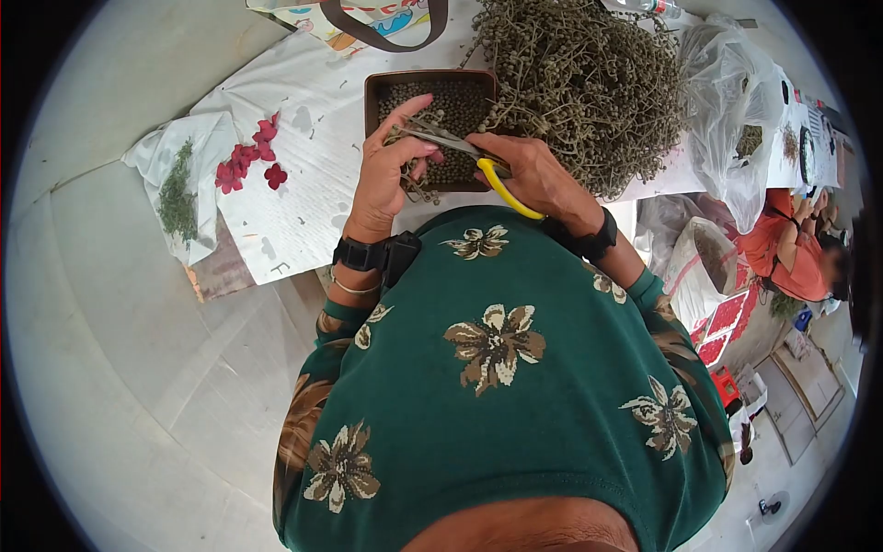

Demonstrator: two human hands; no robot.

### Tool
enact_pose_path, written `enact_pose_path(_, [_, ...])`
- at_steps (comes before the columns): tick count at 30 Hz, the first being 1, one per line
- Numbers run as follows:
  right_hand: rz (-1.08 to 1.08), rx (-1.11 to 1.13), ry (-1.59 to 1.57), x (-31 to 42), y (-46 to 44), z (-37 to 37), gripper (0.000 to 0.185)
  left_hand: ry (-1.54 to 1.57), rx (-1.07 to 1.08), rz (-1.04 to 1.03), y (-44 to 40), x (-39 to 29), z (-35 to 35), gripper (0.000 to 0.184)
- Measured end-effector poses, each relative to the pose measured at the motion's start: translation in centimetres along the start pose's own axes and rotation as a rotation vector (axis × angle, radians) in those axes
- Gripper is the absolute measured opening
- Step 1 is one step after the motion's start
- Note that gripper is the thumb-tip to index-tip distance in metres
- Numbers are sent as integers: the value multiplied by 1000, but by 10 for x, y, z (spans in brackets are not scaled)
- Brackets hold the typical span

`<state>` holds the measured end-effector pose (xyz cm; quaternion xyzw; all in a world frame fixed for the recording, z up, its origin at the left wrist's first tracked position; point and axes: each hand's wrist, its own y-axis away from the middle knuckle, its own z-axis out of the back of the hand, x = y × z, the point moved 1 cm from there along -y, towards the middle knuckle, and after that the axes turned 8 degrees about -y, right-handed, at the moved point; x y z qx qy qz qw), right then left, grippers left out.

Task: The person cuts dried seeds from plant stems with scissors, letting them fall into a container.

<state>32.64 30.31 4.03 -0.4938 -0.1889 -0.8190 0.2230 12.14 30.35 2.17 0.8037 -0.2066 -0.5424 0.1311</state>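
Over a brown rectangular tin of small round dark seed heads, my left hand is closed on a small bunch of dried stems. My right hand grips scissors with yellow handles. Their blades point left across the tin and reach the stems by my left fingers. How far apart the blades are is hard to tell. A large heap of dried stems with seed heads lies right of the tin.
Dark red flowers and a green sprig lie on the left of the white-covered table. A patterned bag stands behind the tin. Clear plastic bags hang at the right. A person in orange sits farther right.
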Motion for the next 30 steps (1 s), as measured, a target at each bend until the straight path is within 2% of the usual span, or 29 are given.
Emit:
enact_pose_path(5, [-69,12,-1,-1,0,0,44,-1,25,7,1,6,5,53])
enact_pose_path(8, [-69,-39,-44,4,4,5,45,-11,-20,-25,3,8,7,40])
enact_pose_path(13, [-133,-102,-91,-1,11,9,47,-8,-31,-36,8,6,10,32])
enact_pose_path(16, [-144,-39,11,2,13,11,47,4,-104,-41,7,10,10,27])
enact_pose_path(21, [-95,-9,32,-3,18,5,48,7,-169,-92,6,6,3,29])
enact_pose_path(24, [-72,-33,59,-2,17,1,48,95,-130,-105,5,3,-1,34])
enact_pose_path(30, [-16,-75,85,-6,15,-5,47,39,-72,-95,6,12,2,41])
